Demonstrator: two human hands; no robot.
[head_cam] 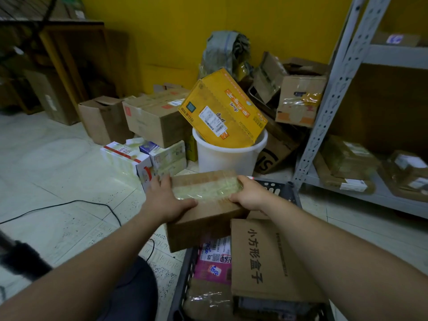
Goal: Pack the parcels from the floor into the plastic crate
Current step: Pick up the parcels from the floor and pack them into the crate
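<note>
step: lower taped box (203, 216) into crate (274, 188) | left hand (166, 200), right hand (250, 193) both clamp box ends | tip: keep it level, clear crate's rim

head-worn view, facing forward-down, close over hands (203, 195)

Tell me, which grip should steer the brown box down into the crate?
Right, probably. The right grip holds the taped brown cardboard box directly above the dark plastic crate, near its far rim. The left grip holds the box's other end out over the pale tiled floor, outside the crate.
</note>
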